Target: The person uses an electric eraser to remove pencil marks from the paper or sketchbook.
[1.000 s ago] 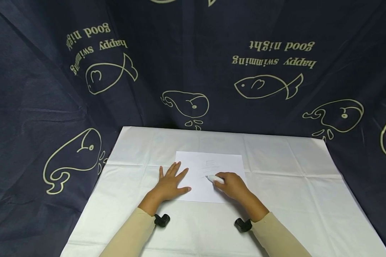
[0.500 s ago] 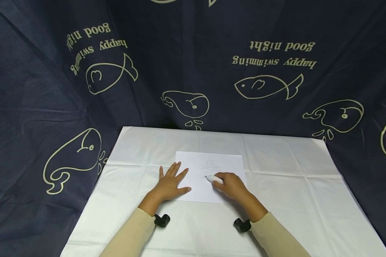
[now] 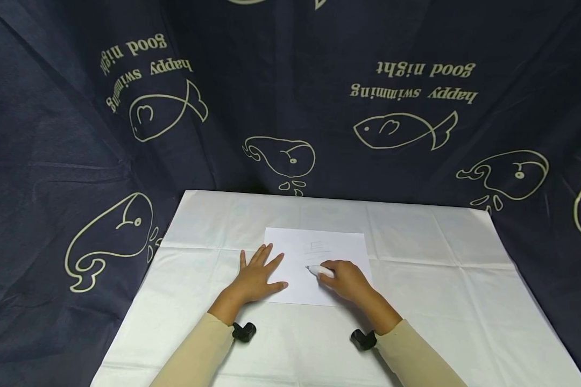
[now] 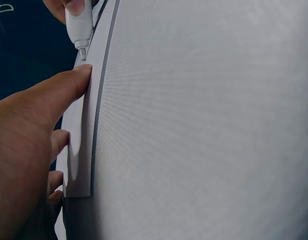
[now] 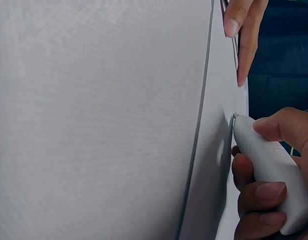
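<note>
left hand [image 3: 254,277] flat on paper [image 3: 339,244] | right hand [image 3: 349,279] grips pen [image 3: 319,270]

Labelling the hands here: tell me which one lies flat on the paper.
The left hand: its fingers are spread and pressed flat on the paper. The right hand is curled round a white pen.

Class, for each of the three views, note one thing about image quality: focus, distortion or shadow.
Head view: sharp and evenly lit, faint marks on the sheet of paper barely legible. Left wrist view: strong distortion bows the paper's edge, left hand close and soft. Right wrist view: pen throws a soft shadow on the paper; right hand slightly blurred.
</note>
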The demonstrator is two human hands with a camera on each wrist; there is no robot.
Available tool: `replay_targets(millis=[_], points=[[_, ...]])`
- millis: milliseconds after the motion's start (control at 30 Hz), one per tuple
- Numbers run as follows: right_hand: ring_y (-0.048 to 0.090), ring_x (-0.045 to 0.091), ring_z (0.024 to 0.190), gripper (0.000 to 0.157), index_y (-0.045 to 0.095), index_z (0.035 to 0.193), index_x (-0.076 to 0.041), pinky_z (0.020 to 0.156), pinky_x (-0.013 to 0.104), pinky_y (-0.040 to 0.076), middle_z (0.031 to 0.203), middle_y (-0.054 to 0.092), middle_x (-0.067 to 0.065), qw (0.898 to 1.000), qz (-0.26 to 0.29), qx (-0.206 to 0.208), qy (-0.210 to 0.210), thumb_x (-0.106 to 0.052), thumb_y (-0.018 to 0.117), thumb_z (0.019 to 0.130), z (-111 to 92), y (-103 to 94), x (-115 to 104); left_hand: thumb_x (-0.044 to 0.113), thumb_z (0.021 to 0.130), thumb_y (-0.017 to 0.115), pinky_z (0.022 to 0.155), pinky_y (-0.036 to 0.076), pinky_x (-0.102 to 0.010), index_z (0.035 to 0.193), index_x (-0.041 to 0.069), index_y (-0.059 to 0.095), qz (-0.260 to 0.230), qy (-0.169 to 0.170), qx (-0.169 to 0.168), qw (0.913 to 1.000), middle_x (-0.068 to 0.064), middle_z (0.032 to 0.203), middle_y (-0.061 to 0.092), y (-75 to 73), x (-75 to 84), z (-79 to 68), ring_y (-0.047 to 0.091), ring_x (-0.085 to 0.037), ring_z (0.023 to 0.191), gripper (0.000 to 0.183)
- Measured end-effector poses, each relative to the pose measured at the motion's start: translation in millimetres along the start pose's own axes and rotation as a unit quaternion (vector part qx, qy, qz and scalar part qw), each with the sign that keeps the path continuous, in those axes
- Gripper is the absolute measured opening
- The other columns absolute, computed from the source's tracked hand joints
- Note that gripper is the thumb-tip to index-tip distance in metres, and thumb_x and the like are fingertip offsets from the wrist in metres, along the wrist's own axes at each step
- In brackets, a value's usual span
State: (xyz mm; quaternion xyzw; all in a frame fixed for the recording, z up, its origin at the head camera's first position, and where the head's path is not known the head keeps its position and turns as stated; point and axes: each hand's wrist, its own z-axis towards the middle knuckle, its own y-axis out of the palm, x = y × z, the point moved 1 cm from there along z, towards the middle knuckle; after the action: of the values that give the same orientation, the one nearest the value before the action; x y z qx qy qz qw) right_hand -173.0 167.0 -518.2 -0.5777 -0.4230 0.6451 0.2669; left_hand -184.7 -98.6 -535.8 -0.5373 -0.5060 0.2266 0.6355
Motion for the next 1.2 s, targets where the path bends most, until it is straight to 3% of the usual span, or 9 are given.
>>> replay_targets(millis=[267,933,1200], points=[[0.055,0.013,0.073,0.026,0.077,0.111,-0.013,0.069,0.033,0.046,0.096,0.076,0.002,1.0,-0.003,-0.002,0.022,-0.028,0.075,0.091,0.6,0.7,-1.4,0.06,0.093,0.061,0.117,-0.003,-0.076,0.158,0.023,0.037,-0.003,0.001,0.001,1.0,-0.013,0.171,0.016,0.2,0.0,0.2,0.01,-0.034,0.159,0.079],[0.056,0.011,0.074,0.021,0.078,0.107,-0.014,0.071,0.034,0.049,0.096,0.077,0.001,1.0,0.005,-0.01,-0.005,-0.025,0.075,0.09,1.0,1.7,-10.3,0.06,0.093,0.061,0.117,-0.002,-0.076,0.158,0.023,0.038,-0.002,0.0,0.003,1.0,-0.013,0.17,0.017,0.0,-0.1,0.4,0.011,-0.035,0.159,0.078],[0.056,0.013,0.073,0.025,0.077,0.111,-0.01,0.07,0.036,0.048,0.097,0.077,0.004,1.0,-0.018,0.002,0.011,-0.025,0.074,0.091,0.5,-1.9,-6.0,0.06,0.093,0.062,0.117,-0.004,-0.076,0.158,0.022,0.037,-0.004,0.002,-0.002,1.0,-0.013,0.171,0.015,-2.5,1.6,-0.6,0.01,-0.034,0.159,0.08]])
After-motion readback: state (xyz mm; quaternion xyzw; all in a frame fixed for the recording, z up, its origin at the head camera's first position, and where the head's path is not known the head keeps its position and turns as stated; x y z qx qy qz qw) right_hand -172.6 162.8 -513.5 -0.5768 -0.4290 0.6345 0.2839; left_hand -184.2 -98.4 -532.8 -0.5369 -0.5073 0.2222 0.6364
